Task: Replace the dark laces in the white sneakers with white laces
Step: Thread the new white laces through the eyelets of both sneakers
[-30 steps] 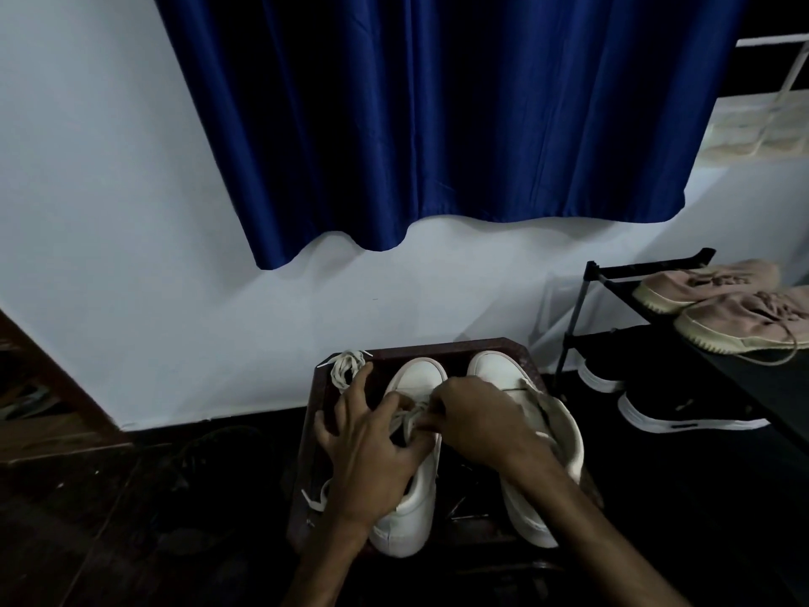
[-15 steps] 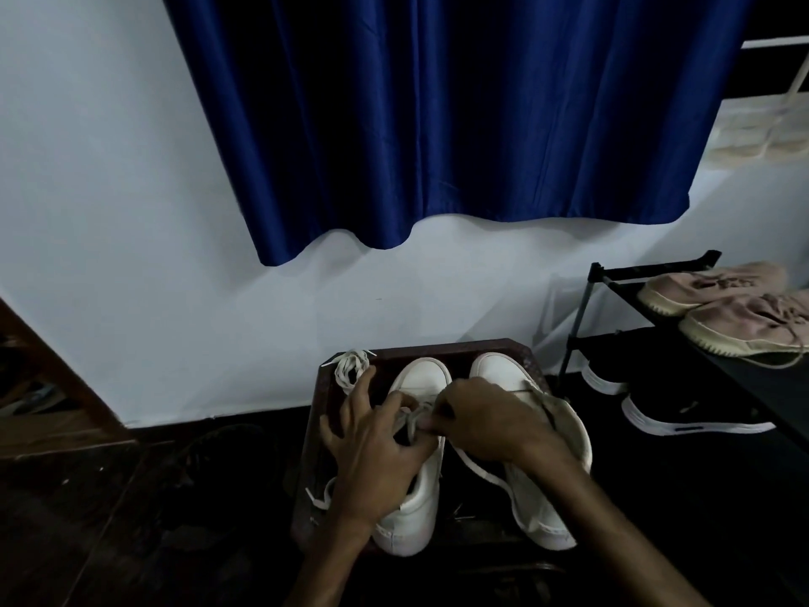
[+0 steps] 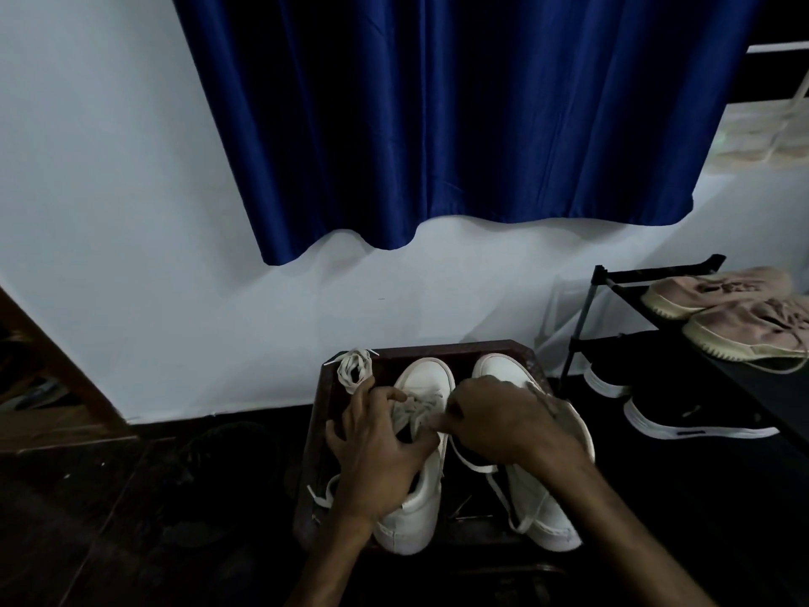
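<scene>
**Step in hand (judged):** lacing the left sneaker (image 3: 420,510), which stands on the dark surface (image 3: 459,348).

**Hands:** The left hand (image 3: 376,449) grips that shoe at its flank, with the thumb over the lacing. The right hand (image 3: 503,424) pinches the pale lace (image 3: 416,409) at the shoe's throat.

**Other items:** The right sneaker (image 3: 547,516) stands just beside the left, with a white strand trailing loose across it. A coiled lace (image 3: 354,370) lies at the surface's far left corner.

**Next move (judged):** feed the pinched end through an eyelet and draw it even.

**Limits of view:** The light is dim, so the true lace colour is uncertain. Both hands cover the eyelets. No dark lace can be identified. The surface's near edge is lost in shadow.
</scene>
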`<state>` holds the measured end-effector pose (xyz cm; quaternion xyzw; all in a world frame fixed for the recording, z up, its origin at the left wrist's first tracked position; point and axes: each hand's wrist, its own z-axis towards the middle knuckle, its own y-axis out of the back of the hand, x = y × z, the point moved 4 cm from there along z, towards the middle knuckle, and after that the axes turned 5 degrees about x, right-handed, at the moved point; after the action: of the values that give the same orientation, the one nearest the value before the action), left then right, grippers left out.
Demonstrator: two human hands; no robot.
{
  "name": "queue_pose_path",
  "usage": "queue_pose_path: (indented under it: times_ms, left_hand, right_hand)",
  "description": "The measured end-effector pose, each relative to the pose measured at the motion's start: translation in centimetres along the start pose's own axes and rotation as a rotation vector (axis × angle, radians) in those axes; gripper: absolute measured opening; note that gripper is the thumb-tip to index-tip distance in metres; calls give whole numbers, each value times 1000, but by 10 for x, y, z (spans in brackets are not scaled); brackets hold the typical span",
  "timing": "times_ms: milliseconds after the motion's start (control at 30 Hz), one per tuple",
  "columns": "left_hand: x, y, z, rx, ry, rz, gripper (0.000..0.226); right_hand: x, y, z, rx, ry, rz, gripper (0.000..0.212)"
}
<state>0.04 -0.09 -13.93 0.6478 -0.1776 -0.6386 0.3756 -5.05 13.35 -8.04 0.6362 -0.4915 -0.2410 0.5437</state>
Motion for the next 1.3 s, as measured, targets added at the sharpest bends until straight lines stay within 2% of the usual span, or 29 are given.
queue_pose_path:
  times_ms: [100,200,267,333,467,533,633,700,767,833,933,1000,1133,1233,1300]
  left_hand:
    - [2,1,-1,-41,22,-9,69]
    - [4,-1,1,-22,27,-93,52]
    - [5,-3,2,-24,20,-84,40]
    - [6,-3,2,-33,11,-86,36]
    - [6,3,-3,-64,9,-205,22]
    - [12,7,-2,7,38,-291,18]
    - [19,15,3,198,-6,-302,9]
    - [20,17,5,303,-22,-256,27]
    - [13,16,5,250,-24,-148,37]
    - [2,15,3,104,11,-71,30]
    - [-10,11,2,-11,51,-41,26]
    - [-12,12,1,-52,60,-62,26]
    - [-8,14,2,-79,86,-109,24]
    - [-3,11,3,-73,101,-129,25]
    - [1,10,3,-81,79,-138,21]
  right_hand:
    - [5,-13,8,-90,34,42,35]
    - [4,-18,4,-64,46,-22,23]
    - [5,-17,2,-19,26,-98,27]
    - [7,-13,4,-32,3,-130,32]
    - [12,-17,10,-55,-3,-67,25]
    - [9,-21,12,-41,11,-1,19]
    - [5,-22,14,-49,17,67,18]
    - [4,-20,15,-97,4,79,19]
    - [1,-17,14,-190,-27,115,20]
    - [0,-15,11,-217,7,236,27]
    - [5,-21,5,-49,63,460,42]
    - [4,-22,7,-73,67,439,39]
    - [-5,-19,10,-259,29,301,24]
    - [-13,-16,6,-226,29,378,21]
    - [-16,-8,1,-148,71,429,28]
